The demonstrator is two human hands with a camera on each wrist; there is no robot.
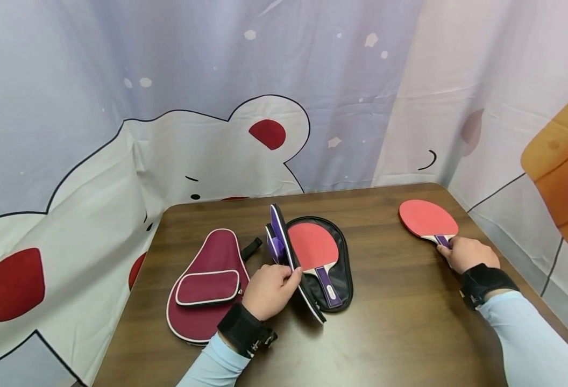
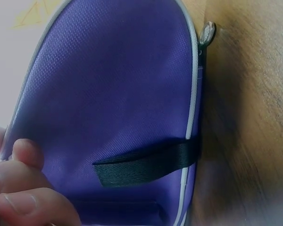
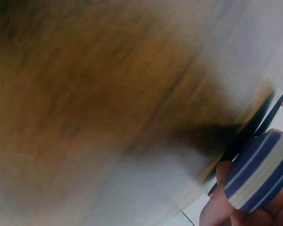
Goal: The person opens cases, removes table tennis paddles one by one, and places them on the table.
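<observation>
Your left hand (image 1: 269, 290) pinches the edge of the purple lid (image 1: 280, 236) of the open case (image 1: 334, 269), thumb and fingers (image 2: 19, 197) curled on its rim, and props it nearly upright so the inside stays exposed. Just right of that grip, a paddle (image 1: 313, 248) lies flat in the black lower half, red face up, handle pointing toward you. Left of your grip, a maroon case (image 1: 206, 285) lies zipped shut on the table (image 1: 400, 322). Well to the right, your right hand (image 1: 468, 252) is wrapped around the striped handle (image 3: 259, 172) of a second paddle (image 1: 426, 217). Its red blade points away from you, low over the table near the far corner; whether it touches the wood I cannot tell.
</observation>
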